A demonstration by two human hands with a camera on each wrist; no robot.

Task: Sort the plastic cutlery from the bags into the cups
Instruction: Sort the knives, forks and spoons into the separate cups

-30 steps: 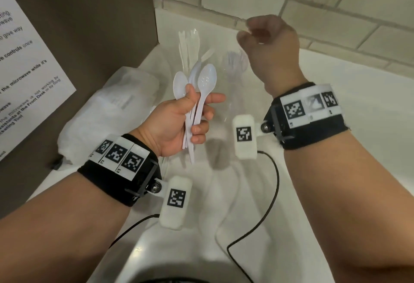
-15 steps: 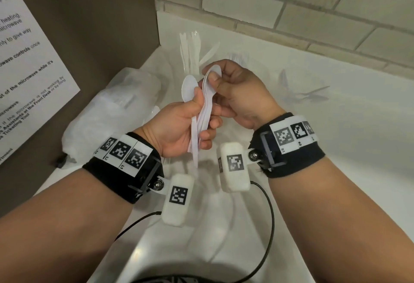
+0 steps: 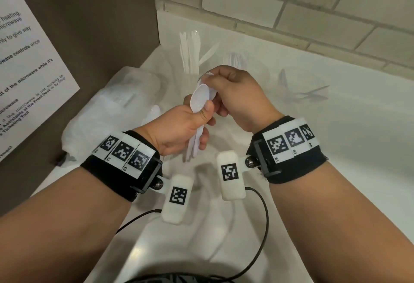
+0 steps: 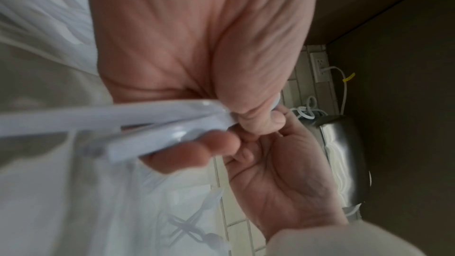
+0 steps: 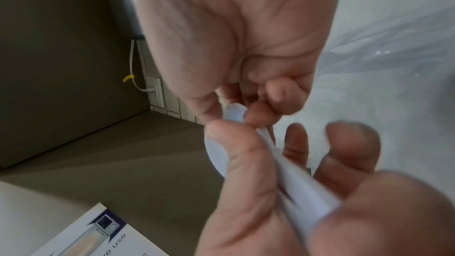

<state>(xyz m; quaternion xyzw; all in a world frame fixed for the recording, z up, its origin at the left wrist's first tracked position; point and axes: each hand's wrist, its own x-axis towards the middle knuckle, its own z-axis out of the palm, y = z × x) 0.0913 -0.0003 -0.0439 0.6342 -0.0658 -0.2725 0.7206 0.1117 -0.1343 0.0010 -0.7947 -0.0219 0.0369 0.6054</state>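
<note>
Spoons (image 3: 202,100) of white plastic sit bunched in a person's left hand (image 3: 179,129), thumb pressed on the nearest bowl and fingers curled round the handles, held above a white counter (image 3: 358,148). The right hand (image 3: 237,96) meets the bunch from the right, its fingertips pinching the bowl of the topmost spoon. At the far side of the counter a clear cup (image 3: 190,74) holds white knives (image 3: 189,52) upright; just right of it a second clear cup (image 3: 235,61) holds cutlery too blurred to identify. A clear plastic bag (image 3: 107,108) lies at left against a brown panel (image 3: 100,25) bearing a printed notice (image 3: 26,63). A pale brick wall (image 3: 313,2) runs behind.
</note>
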